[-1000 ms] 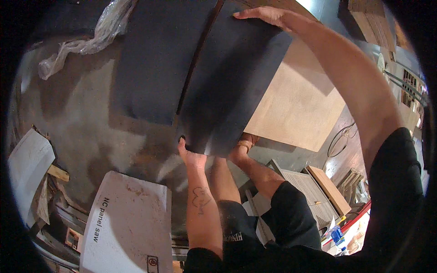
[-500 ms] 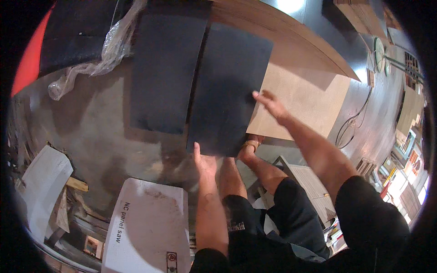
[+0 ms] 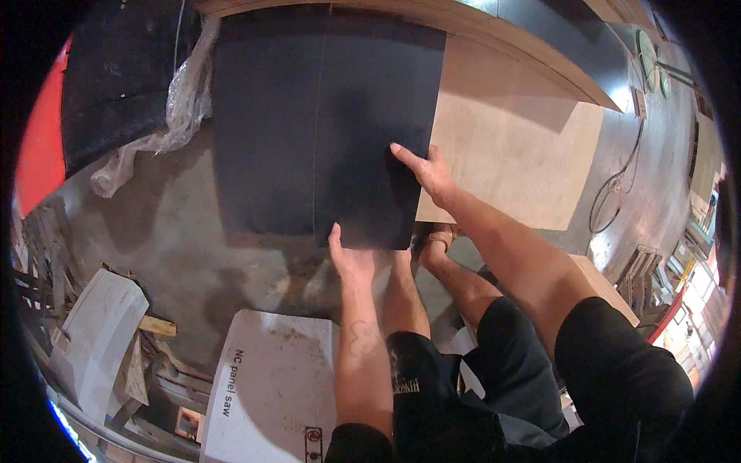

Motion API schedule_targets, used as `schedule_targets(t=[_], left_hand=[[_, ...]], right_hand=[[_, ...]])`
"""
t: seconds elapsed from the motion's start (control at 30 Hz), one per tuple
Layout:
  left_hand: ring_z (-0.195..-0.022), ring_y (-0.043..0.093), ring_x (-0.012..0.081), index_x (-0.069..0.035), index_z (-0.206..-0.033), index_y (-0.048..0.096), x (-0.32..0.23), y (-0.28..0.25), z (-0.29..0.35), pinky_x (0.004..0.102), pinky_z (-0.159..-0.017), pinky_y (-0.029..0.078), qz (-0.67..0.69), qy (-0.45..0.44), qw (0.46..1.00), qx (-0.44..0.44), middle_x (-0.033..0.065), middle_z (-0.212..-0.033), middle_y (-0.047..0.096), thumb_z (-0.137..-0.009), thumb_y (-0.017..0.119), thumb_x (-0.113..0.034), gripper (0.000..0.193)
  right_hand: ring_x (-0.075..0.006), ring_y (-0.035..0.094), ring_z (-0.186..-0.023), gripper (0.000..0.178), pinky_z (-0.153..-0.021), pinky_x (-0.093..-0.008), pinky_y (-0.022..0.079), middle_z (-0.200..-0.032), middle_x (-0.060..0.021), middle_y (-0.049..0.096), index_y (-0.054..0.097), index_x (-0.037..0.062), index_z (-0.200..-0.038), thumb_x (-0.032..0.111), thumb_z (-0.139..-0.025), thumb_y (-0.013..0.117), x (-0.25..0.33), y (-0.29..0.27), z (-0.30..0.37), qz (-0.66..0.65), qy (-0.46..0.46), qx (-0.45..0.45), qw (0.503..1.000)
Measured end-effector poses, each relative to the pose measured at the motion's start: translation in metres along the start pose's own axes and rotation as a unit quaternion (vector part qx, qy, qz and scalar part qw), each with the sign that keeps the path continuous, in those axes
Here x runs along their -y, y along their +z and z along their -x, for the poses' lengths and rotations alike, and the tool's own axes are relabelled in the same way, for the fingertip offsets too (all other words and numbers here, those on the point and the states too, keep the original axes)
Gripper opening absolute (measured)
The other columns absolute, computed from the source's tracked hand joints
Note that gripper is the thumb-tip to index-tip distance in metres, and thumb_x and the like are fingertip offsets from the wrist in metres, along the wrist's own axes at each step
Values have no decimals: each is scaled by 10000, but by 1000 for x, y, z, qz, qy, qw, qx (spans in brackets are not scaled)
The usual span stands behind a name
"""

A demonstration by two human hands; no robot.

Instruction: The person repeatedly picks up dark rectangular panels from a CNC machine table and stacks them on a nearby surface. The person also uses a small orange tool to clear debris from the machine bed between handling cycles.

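Two dark black rectangular panels lie side by side, the left black panel and the right black panel, with only a thin seam between them. My left hand is at the right panel's near edge, its thumb on top and its fingers partly hidden below the edge. Along that panel's right edge my right hand grips, thumb laid over the black face and the other fingers mostly out of sight. A light brown board lies to the right of the panels.
A long wooden-edged board runs across the far side. Crumpled clear plastic wrap hangs at the left. A white machine cover stands near my left forearm. A black cable lies on the floor at right.
The right black panel has moved left against the other one, closing the gap and lining up with it. My right hand has come further over its edge, thumb now on the face.
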State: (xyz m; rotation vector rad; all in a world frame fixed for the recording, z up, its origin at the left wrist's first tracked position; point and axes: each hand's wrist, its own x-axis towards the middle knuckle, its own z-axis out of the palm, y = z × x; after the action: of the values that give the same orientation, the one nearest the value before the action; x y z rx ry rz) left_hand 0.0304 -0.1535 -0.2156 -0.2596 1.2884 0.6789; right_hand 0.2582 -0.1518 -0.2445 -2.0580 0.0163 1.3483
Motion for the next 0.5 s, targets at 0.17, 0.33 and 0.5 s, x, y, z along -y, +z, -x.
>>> schedule_targets(t=[0.17, 0.33, 0.5], left_hand=[[-1351, 522, 312, -70, -1459, 527, -2, 22, -9, 494, -1156, 405, -2, -20, 1000, 0, 104, -1474, 564, -923, 707, -444, 678], [-1439, 419, 299, -66, -1524, 441, -2, 2, -9, 502, -1215, 305, -60, -29, 998, 13, 105, -1568, 457, -925, 703, -509, 789], [-1591, 154, 338, -29, -1644, 210, 7, -45, 40, 503, -1270, 161, -345, -58, 937, -2, 150, -1710, 216, -946, 650, -617, 1013]], right_hand=[[-309, 647, -1181, 855, -1030, -412, 492, -1270, -224, 677, 599, -89, -1339, 546, -816, 835, 31, -10, -10, -27, 3, 25, 999], [-313, 616, -1237, 971, -1085, -415, 458, -1305, -235, 660, 545, -113, -1392, 599, -794, 825, 15, -28, -12, -2, -18, 87, 996], [-379, 493, -1418, 1245, -1169, -440, 408, -1521, -326, 473, 391, -123, -1519, 737, -716, 796, -9, -92, 47, 215, -2, 118, 970]])
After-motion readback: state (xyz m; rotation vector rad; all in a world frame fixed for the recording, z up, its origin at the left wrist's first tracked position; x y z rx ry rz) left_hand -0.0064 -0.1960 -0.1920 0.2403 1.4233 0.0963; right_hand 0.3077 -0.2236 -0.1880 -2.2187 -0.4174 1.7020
